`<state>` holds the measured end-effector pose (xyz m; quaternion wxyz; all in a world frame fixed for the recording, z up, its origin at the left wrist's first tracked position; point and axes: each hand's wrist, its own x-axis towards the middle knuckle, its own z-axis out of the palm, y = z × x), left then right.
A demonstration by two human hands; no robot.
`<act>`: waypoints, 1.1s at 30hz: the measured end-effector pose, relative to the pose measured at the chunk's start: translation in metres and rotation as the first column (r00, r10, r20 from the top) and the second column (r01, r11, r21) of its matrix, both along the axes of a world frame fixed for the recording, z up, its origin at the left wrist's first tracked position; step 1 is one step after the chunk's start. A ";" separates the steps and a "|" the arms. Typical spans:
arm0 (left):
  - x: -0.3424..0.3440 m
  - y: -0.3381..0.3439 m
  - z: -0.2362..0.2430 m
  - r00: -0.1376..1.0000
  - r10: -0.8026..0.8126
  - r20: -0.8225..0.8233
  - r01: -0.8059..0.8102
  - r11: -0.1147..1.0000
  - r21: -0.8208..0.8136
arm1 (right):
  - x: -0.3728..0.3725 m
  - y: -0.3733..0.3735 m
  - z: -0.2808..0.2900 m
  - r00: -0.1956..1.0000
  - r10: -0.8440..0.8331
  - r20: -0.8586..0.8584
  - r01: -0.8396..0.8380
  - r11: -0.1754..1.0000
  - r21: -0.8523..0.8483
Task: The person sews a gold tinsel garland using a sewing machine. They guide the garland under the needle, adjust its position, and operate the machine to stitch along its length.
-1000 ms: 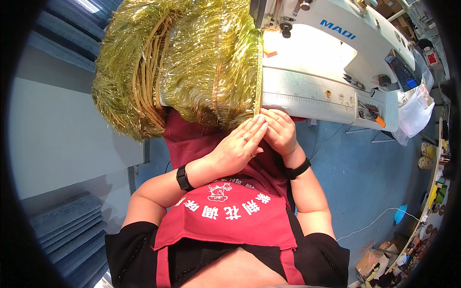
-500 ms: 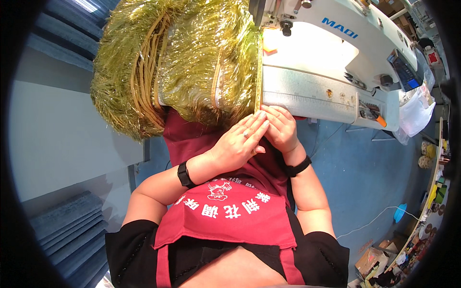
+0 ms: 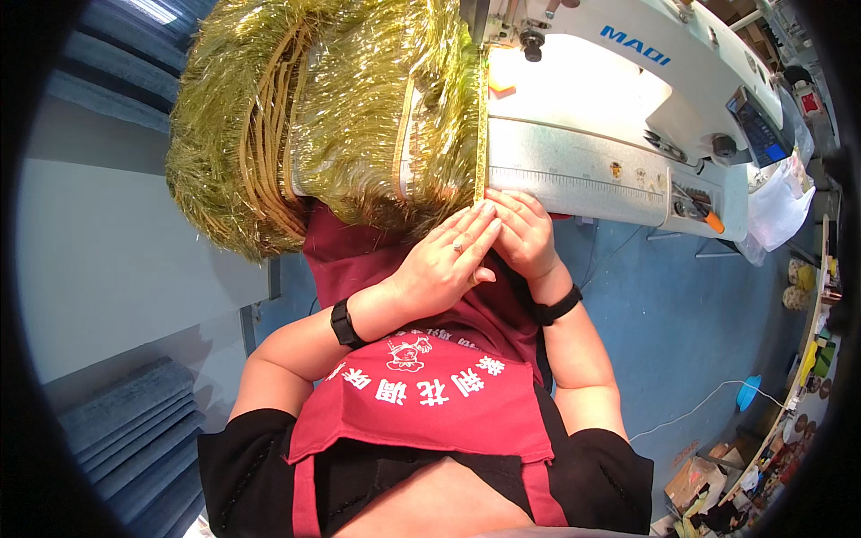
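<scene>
A mass of shiny gold-green tinsel fringe (image 3: 350, 125) lies bunched to the left of the sewing machine (image 3: 574, 67). Its narrow gold trim band (image 3: 482, 148) runs straight along the machine bed, from beneath the machine's head toward me. At the bed's near edge my left hand (image 3: 448, 255) has its fingers pressed together on the near end of this band. Against it, on the right side, my right hand (image 3: 525, 238) is closed on the same band. The fingertips of the two hands touch, and the exact pinch is hidden under the fingers.
Small tools, one with an orange handle (image 3: 713, 221), sit in a tray at the bed's right end. A white plastic bag (image 3: 780, 211) hangs beyond it. Left are a pale panel (image 3: 134, 260) and stacked blue-grey fabric (image 3: 134, 430). A cluttered shelf (image 3: 798, 403) stands far right.
The fringe and trim band appear very slightly further left in the picture. Both hands keep nearly the same place and hold on the band.
</scene>
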<state>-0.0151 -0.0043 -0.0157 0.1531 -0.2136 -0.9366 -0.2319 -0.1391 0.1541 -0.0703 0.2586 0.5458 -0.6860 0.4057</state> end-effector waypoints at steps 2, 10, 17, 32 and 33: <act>-0.001 -0.001 0.003 1.000 -0.004 -0.013 0.004 1.000 -0.006 | 0.000 0.000 -0.001 1.000 -0.005 0.006 0.005 1.000 -0.002; -0.005 -0.018 0.031 0.984 0.019 -0.175 -0.035 0.995 -0.090 | 0.003 0.000 0.007 1.000 -0.002 0.003 0.002 0.999 -0.040; -0.011 -0.032 0.045 0.972 -0.052 -0.228 0.020 0.990 -0.141 | 0.007 -0.003 0.022 0.996 -0.062 -0.063 0.051 0.985 -0.165; -0.027 -0.044 0.047 0.976 -0.182 -0.120 0.178 0.983 -0.041 | -0.002 -0.011 0.036 0.997 -0.069 0.024 0.072 0.990 -0.124; -0.027 -0.047 0.050 0.972 -0.172 -0.160 0.170 0.985 -0.029 | -0.006 -0.012 0.037 0.994 -0.098 0.043 0.100 0.993 -0.057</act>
